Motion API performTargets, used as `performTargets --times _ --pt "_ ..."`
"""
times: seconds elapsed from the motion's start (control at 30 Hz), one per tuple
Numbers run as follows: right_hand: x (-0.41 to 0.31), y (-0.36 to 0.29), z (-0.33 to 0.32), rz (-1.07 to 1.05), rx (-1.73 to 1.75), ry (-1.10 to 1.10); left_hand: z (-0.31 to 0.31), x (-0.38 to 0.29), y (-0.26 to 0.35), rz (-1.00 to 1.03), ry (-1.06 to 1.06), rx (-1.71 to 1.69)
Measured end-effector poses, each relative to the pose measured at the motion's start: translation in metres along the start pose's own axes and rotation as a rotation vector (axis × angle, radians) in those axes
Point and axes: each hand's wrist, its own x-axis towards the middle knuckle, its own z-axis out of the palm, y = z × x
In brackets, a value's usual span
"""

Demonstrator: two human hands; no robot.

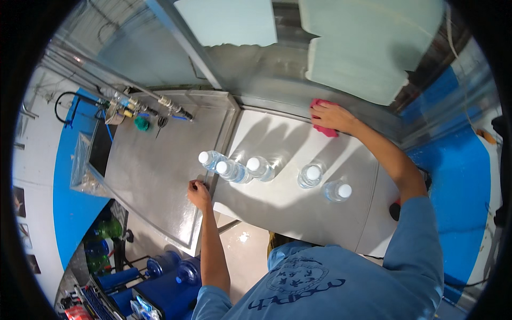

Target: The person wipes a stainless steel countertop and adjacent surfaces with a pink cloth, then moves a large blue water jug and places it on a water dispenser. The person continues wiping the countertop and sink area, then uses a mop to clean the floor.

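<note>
My right hand (333,117) presses a red cloth (329,131) against the far edge of the white table (276,204), where it meets the window frame. My left hand (200,194) rests at the raised rim of the stainless steel counter (160,168), its fingers curled; whether it grips the rim is not clear. Several clear plastic bottles with white caps stand upright between my hands. Three form a close row at the left, among them one bottle (261,169) at its right end. Apart from these stand another bottle (310,176) and a shorter-looking bottle (338,191) further right.
Metal filling nozzles (176,109) hang over the steel counter's back left, near a green scrubbing pad (141,123) and black-handled scissors (161,122). A glass window with pale sheets (356,60) rises behind. Large blue water jugs (163,263) lie below at the left.
</note>
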Motion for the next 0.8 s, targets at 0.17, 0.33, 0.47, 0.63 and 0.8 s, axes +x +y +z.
performTargets --times 0.17,0.33,0.47,0.63,0.8 --pt "0.131 0.007 0.038 -0.038 0.073 0.197 -0.004 -0.003 0.015 -0.029 0.014 0.122" --pt "0.223 0.01 0.065 -0.124 0.052 0.182 -0.006 -0.005 0.03 -0.006 0.033 0.173" --pt "0.243 0.005 0.076 -0.195 -0.01 0.305 -0.006 -0.007 0.035 -0.026 0.041 0.176" --pt "0.204 -0.013 0.075 -0.131 -0.103 0.169 -0.006 -0.006 0.034 0.023 0.042 0.206" --pt "0.127 -0.015 0.043 -0.106 -0.032 -0.074 -0.008 -0.004 0.027 -0.038 -0.01 0.176"
